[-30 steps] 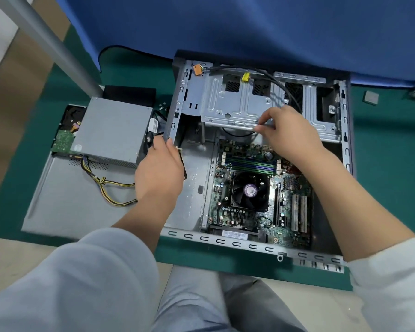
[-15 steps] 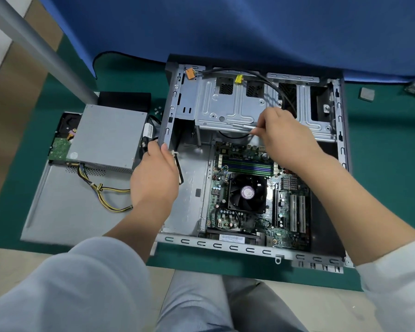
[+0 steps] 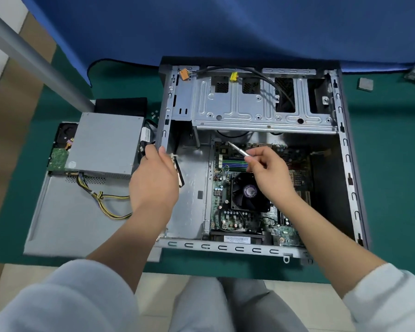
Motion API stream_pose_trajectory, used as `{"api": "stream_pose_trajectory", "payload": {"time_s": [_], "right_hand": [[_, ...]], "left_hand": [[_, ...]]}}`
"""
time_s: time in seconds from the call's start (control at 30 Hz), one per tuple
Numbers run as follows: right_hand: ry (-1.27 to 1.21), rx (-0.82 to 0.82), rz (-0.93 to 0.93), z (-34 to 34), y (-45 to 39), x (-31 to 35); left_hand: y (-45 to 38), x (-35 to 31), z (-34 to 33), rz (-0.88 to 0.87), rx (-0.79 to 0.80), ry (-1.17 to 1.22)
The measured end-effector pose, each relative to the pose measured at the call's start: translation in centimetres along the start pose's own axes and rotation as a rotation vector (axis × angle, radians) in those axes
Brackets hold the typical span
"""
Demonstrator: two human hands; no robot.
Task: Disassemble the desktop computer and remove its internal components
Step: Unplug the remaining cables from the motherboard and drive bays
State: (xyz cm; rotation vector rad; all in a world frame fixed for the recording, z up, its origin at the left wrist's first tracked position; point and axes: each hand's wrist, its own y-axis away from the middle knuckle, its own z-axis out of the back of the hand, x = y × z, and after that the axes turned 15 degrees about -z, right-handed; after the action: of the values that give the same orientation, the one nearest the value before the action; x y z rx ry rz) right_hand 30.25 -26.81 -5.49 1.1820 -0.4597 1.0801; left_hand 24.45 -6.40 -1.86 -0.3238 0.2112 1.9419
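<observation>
Green matting covers the desk (image 3: 388, 164), where the open grey metal computer case (image 3: 268, 249) lies. Left hand (image 3: 153, 185) fingers grip its left wall; right hand (image 3: 271, 174) fingers pinch a thin silver screwdriver (image 3: 238, 149) over the green motherboard (image 3: 228, 212).

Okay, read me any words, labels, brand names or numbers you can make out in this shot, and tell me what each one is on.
No text here is clear enough to quote.
White barcode sticker at the near edge of the motherboard: print too small.
Round purple label on the fan hub: blurred.
White tag on the cable beside the power supply: blurred.
Round sticker on the power supply corner: unreadable.
</observation>
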Motion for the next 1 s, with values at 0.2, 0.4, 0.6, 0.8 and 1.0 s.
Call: {"api": "stream_pose_trajectory", "payload": {"time_s": [0.2, 0.4, 0.6, 0.8, 1.0], "right_hand": [[-0.422, -0.085, -0.153, 1.8, -1.1, 0.4], [-0.541, -0.204, -0.228, 3.4, -1.3, -0.4], [-0.296, -0.322, -0.104, 4.4, -0.9, -1.4], [-0.021, -0.283, -0.055, 5.3, -0.9, -1.6], [-0.008, -0.350, -0.071, 4.6, -3.5, -0.8]], "left_hand": [[0.1, 0.0, -0.3, -0.016, -0.002, 0.022], [0.3, 0.2, -0.3, -0.065, -0.113, -0.017], [1.8, -0.4, 0.2, -0.404, -0.252, -0.002], [2.3, -3.4, -2.2, -0.754, 0.234, 0.198], [-0.9, -6.1, -6.3, -0.923, 0.624, -0.026]]}}
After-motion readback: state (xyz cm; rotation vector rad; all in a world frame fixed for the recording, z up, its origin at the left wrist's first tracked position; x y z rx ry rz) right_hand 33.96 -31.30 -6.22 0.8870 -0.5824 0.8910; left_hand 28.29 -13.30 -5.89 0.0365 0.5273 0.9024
